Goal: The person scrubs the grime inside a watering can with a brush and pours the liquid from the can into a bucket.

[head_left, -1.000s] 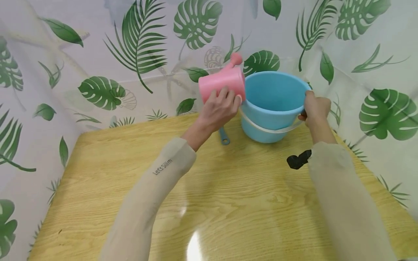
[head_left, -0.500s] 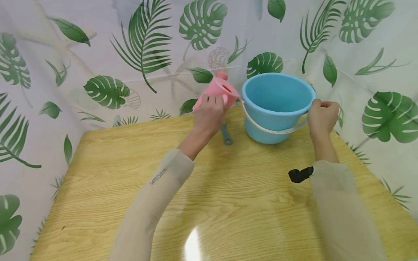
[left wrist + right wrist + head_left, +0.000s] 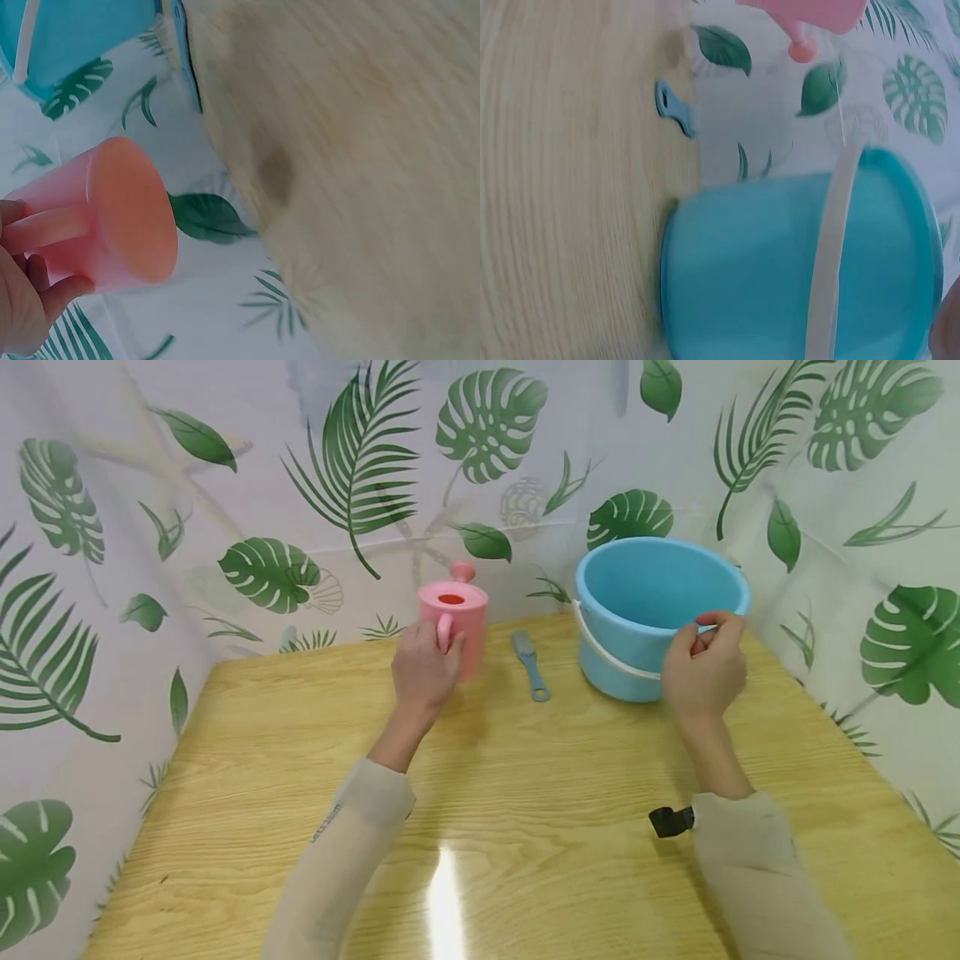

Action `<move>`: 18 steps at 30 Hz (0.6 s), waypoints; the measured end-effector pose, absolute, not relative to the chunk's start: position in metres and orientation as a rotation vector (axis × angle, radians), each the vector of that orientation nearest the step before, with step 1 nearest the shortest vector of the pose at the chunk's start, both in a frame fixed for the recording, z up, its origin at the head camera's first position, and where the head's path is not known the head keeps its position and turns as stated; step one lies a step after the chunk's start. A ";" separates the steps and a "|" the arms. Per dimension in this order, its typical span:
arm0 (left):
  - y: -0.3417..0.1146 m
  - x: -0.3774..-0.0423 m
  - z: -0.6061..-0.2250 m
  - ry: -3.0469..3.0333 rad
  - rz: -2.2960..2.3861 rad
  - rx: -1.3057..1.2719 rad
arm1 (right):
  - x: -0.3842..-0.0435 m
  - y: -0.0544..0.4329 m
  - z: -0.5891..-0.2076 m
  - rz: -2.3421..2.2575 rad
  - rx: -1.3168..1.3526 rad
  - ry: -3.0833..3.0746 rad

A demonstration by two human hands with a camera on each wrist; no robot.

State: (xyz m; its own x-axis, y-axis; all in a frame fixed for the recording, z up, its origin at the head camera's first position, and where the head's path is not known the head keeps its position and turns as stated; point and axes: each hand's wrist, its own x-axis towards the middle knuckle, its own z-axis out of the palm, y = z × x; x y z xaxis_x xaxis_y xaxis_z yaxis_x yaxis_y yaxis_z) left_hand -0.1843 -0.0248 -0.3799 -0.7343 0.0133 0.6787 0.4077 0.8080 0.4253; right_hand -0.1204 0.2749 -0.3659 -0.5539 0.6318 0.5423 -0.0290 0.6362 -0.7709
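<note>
A pink watering can (image 3: 472, 643) stands upright in my left hand (image 3: 422, 670), which grips its handle (image 3: 445, 631). In the left wrist view the can's bottom is visible and a shadow lies on the table, so the can is lifted. My right hand (image 3: 705, 672) is at the near right side of a light blue bucket (image 3: 618, 664), fingers bent close to the rim. Whether they pinch the rim is unclear; only a sliver of this hand (image 3: 946, 322) shows in the right wrist view. The bucket's white handle (image 3: 611, 660) hangs down across its front.
A small blue-grey tool with a flat end and a holed handle (image 3: 532, 664) lies on the wooden table (image 3: 525, 777) between can and bucket. Leaf-printed cloth (image 3: 390, 485) rises behind the table and along its sides.
My left hand has brought the watering can from beside the bucket to the left and down, turning it from tilted to upright. My right hand has shifted from the bucket's right side toward its front.
</note>
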 end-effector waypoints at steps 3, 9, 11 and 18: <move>-0.045 -0.182 -0.387 -2.301 -0.829 -0.257 | -0.117 0.256 -0.370 0.893 -0.339 -2.017; -0.081 -0.174 -0.399 -2.293 -1.023 -0.120 | -0.116 0.220 -0.380 0.888 -0.149 -2.212; -0.093 -0.171 -0.402 -2.285 -1.053 -0.083 | -0.115 0.209 -0.383 0.939 -0.119 -2.359; -0.131 -0.162 -0.410 -2.297 -1.135 0.036 | -0.117 0.166 -0.395 0.993 0.041 -2.791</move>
